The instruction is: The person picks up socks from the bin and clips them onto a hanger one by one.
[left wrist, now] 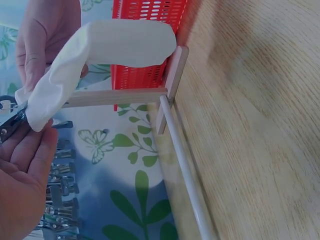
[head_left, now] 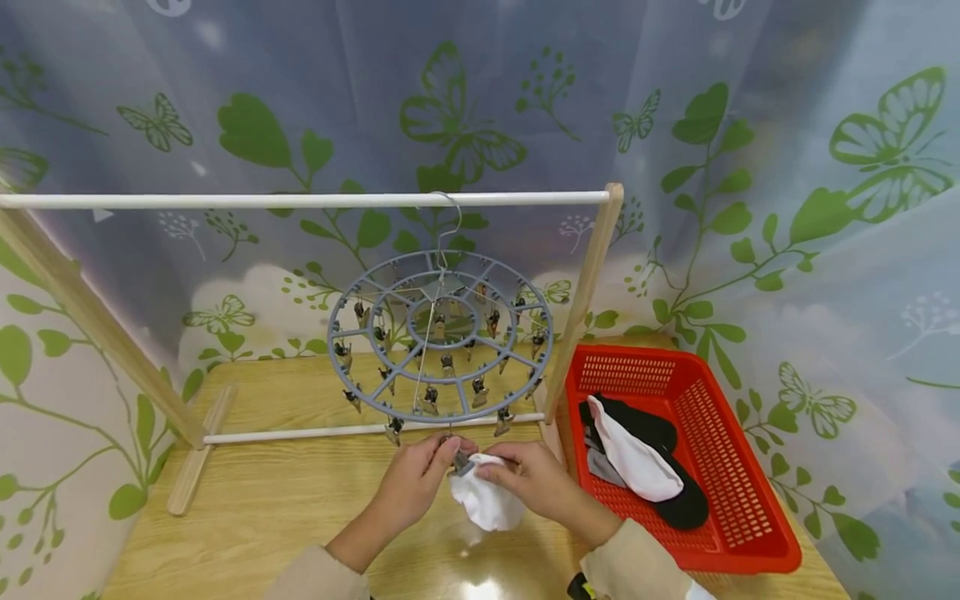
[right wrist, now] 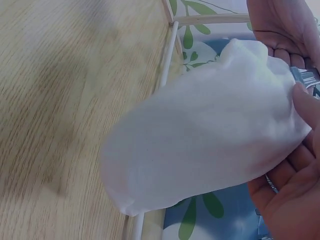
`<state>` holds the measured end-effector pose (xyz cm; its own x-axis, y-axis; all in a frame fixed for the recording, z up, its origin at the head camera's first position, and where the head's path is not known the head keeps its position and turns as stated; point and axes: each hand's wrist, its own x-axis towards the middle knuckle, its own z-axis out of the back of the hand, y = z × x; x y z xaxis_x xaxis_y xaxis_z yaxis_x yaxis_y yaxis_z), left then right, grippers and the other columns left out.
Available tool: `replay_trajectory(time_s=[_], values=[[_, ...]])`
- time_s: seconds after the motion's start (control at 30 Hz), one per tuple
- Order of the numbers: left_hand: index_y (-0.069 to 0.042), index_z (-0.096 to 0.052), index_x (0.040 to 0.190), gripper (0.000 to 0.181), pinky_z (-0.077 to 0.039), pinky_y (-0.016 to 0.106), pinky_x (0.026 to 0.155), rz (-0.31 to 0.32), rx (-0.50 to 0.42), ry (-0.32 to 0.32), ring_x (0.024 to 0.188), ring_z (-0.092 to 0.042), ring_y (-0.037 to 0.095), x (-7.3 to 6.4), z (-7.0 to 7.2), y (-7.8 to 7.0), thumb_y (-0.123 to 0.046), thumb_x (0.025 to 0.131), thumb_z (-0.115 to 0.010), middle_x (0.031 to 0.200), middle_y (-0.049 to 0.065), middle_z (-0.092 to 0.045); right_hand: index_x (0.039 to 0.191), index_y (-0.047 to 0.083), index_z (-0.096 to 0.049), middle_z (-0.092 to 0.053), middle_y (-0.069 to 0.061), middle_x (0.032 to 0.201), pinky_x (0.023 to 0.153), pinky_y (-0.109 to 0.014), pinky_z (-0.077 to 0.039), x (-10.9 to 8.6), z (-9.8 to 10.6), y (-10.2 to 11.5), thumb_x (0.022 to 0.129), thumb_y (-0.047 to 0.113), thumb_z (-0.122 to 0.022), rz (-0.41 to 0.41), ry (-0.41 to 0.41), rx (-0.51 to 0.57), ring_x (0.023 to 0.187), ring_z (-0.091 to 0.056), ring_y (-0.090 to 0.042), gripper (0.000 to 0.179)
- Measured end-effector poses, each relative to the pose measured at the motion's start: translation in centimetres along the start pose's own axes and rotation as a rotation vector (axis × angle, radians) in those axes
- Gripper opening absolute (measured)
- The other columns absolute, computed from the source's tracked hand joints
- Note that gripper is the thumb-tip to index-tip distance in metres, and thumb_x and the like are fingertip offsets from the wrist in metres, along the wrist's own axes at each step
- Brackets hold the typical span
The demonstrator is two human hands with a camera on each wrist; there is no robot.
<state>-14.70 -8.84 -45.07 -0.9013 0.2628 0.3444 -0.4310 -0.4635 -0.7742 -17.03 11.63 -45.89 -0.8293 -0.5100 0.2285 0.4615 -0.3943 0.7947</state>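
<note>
A white sock point(head_left: 491, 504) hangs below the front rim of a round grey clip hanger point(head_left: 442, 337). My left hand point(head_left: 411, 477) pinches a metal clip point(head_left: 461, 462) at the sock's upper edge. With thumb and fingers, my right hand point(head_left: 538, 482) holds the sock's upper end just to the right of that clip. In the right wrist view the sock point(right wrist: 200, 127) stretches down from the clip point(right wrist: 307, 76). The left wrist view has the sock's top edge at the clip point(left wrist: 12, 122); how firmly the clip's mouth bites the fabric cannot be told.
The hanger hooks onto the white top bar point(head_left: 300, 201) of a wooden-legged rack point(head_left: 585, 300), with several other clips dangling round it. On the right stands a red basket point(head_left: 738, 467) holding another white sock point(head_left: 633, 450) and dark and grey socks. A wooden table point(head_left: 300, 492) lies underneath.
</note>
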Motion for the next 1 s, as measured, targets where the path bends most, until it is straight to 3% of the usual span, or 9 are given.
replay_trajectory(time_s=[0.27, 0.47, 0.67, 0.83, 1.0], values=[[-0.003, -0.062, 0.125, 0.03, -0.055, 0.034, 0.086, 0.071, -0.082, -0.05, 0.101, -0.069, 0.022, -0.3, 0.0, 0.5, -0.018, 0.104, -0.048, 0.107, 0.003, -0.073, 0.105, 0.005, -0.073, -0.073, -0.006, 0.102, 0.076, -0.03, -0.056, -0.4, 0.1, -0.7, 0.089, 0.025, -0.072, 0.009, -0.006, -0.06, 0.092, -0.067, -0.017, 0.026], [-0.005, -0.064, 0.118, 0.023, -0.056, 0.03, 0.085, 0.096, -0.15, -0.107, 0.099, -0.069, 0.021, -0.4, 0.3, 0.9, -0.016, 0.102, -0.052, 0.108, 0.009, -0.072, 0.109, 0.002, -0.072, -0.072, -0.009, 0.106, 0.084, -0.042, -0.055, -0.4, 0.3, -1.0, 0.09, 0.026, -0.071, -0.02, -0.03, -0.062, 0.1, -0.068, -0.026, 0.03], [-0.001, -0.065, 0.114, 0.025, -0.055, 0.025, 0.084, 0.175, -0.244, -0.174, 0.101, -0.067, 0.024, -0.4, 0.7, 1.2, -0.02, 0.101, -0.054, 0.11, 0.012, -0.07, 0.11, 0.003, -0.072, -0.072, -0.01, 0.106, 0.08, -0.039, -0.057, -0.3, 0.4, -0.9, 0.088, 0.026, -0.073, -0.139, -0.145, -0.071, 0.098, -0.069, -0.026, 0.032], [-0.001, -0.066, 0.112, 0.024, -0.055, 0.032, 0.087, 0.172, -0.17, -0.225, 0.104, -0.067, 0.028, -0.5, 1.2, 1.6, -0.019, 0.099, -0.058, 0.11, 0.012, -0.07, 0.122, 0.003, -0.066, -0.071, -0.013, 0.111, 0.079, -0.038, -0.058, 0.4, -0.2, -0.2, 0.088, 0.025, -0.074, -0.163, -0.18, -0.002, 0.101, -0.068, -0.028, 0.041], [0.001, -0.064, 0.118, 0.027, -0.05, 0.048, 0.094, 0.155, -0.073, -0.334, 0.109, -0.064, 0.036, -0.8, 1.5, 2.0, -0.013, 0.094, -0.065, 0.115, 0.017, -0.069, 0.123, 0.0, -0.065, -0.071, -0.016, 0.108, 0.079, -0.04, -0.057, 1.1, -1.1, 0.6, 0.088, 0.025, -0.074, -0.143, -0.174, 0.01, 0.1, -0.068, -0.03, 0.044]])
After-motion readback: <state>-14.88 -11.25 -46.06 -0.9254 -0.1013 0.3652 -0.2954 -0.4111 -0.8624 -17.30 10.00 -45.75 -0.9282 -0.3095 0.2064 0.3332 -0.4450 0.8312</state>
